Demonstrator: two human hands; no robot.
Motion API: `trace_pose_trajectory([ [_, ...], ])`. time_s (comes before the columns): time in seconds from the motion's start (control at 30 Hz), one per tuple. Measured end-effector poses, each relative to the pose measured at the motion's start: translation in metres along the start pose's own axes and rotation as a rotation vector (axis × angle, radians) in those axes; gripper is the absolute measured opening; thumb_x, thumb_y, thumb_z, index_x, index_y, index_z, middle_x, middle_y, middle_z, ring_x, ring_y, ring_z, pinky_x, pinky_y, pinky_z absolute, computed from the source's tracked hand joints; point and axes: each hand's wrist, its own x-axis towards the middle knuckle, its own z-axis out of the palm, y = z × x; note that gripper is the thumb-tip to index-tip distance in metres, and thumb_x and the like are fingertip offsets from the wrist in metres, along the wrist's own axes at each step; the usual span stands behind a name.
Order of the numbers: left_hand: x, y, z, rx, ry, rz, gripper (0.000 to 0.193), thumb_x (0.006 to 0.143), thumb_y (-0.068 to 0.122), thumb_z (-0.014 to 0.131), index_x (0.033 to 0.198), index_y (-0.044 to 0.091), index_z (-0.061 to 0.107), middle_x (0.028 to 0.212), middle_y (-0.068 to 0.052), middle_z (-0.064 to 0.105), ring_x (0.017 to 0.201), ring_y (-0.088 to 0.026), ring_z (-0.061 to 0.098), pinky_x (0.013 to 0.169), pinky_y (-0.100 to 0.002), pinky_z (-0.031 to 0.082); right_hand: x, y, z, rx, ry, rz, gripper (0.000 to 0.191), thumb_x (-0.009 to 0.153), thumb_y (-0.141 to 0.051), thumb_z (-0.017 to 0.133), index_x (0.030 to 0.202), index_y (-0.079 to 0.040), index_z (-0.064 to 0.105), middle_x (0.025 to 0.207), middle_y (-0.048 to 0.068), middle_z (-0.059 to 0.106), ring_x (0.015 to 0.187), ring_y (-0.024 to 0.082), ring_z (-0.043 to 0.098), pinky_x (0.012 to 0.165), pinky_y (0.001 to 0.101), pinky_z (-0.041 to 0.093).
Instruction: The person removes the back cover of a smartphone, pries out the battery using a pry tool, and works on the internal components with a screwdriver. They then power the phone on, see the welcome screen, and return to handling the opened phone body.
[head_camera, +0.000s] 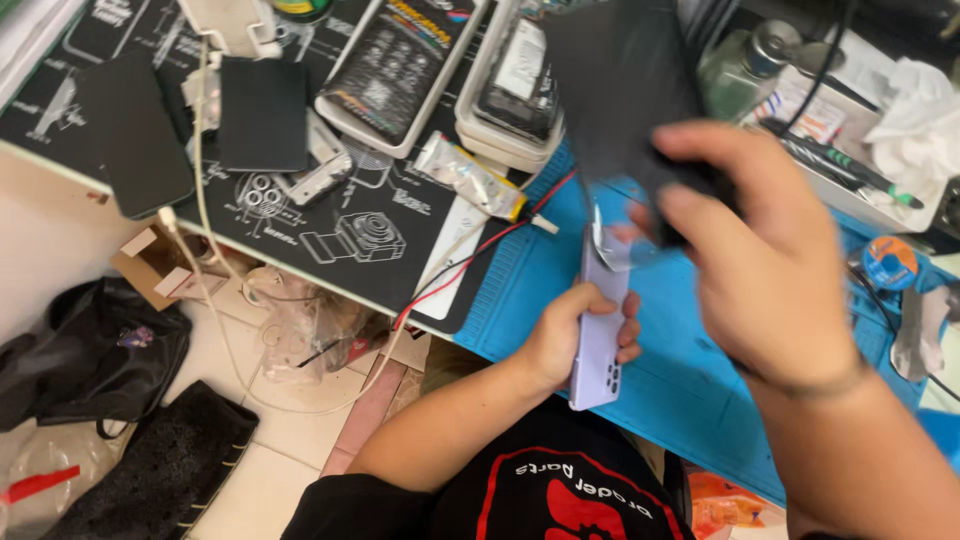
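The person's left hand (570, 335) is wrapped around the lower part of a lilac smartphone (598, 340), holding it edge-up over the near edge of the blue work mat (680, 390), its camera cluster pointing down toward their lap. The right hand (760, 260), blurred with motion, is closed on a dark flat sheet (620, 90), maybe a cloth or a panel, which it holds above the phone's upper end; I can't tell whether the sheet touches the phone. A pale shiny film or tab (612, 235) shows at the phone's top, partly under that hand. Judging from this, the work on the phone looks mid-way: the handset is still in hand rather than set down. To the left, on the black printed mat (330, 250), lie a dark phone (135, 140) on a white cable (205, 200), a dark square panel (262, 113), a silver-wrapped battery (470, 178) with red and black leads, and white trays (400, 70) further back.
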Motion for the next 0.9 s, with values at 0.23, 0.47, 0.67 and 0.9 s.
trace_pose_trajectory([
  [0.23, -0.004, 0.007, 0.006, 0.011, -0.090, 0.090, 0.025, 0.094, 0.023, 0.049, 0.111, 0.004, 0.050, 0.096, -0.011, 0.052, 0.078, -0.022, 0.052, 0.067, -0.039, 0.045, 0.162, 0.021, 0.152, -0.039, -0.198, 0.056, 0.058, 0.086, -0.016, 0.073, 0.140, -0.007, 0.054, 0.096, 0.006, 0.069, 0.078, 0.014, 0.066, 0.058, 0.0283, 0.056],
  [0.47, -0.016, 0.002, -0.005, -0.048, -0.084, 0.085, 0.041, 0.107, 0.040, 0.047, 0.115, 0.000, 0.051, 0.098, -0.013, 0.056, 0.081, -0.024, 0.057, 0.069, -0.042, 0.051, 0.190, 0.036, 0.171, -0.923, -0.293, -0.320, 0.049, 0.107, -0.053, 0.064, 0.101, -0.006, 0.077, 0.075, 0.014, 0.071, 0.068, 0.027, 0.066, 0.068, 0.0393, 0.052],
  [0.67, -0.023, 0.036, 0.022, 0.242, -0.044, 0.172, 0.090, 0.101, 0.041, 0.053, 0.160, 0.036, -0.014, 0.122, 0.003, 0.052, 0.105, -0.019, 0.064, 0.082, -0.055, 0.060, 0.056, 0.023, 0.014, -0.624, -0.513, -0.599, 0.023, 0.099, -0.026, 0.071, 0.109, -0.004, 0.071, 0.095, 0.011, 0.069, 0.088, 0.028, 0.068, 0.075, 0.0392, 0.051],
  [0.9, -0.003, 0.002, 0.052, 0.352, 0.009, 0.236, 0.103, 0.106, 0.034, 0.060, 0.167, 0.035, -0.023, 0.113, -0.011, 0.053, 0.104, -0.022, 0.061, 0.088, -0.052, 0.060, -0.099, 0.095, -0.048, -0.568, -0.035, -0.341, 0.099, 0.062, -0.038, 0.091, 0.144, 0.001, 0.050, 0.125, 0.017, 0.064, 0.116, 0.030, 0.063, 0.103, 0.0411, 0.047],
])
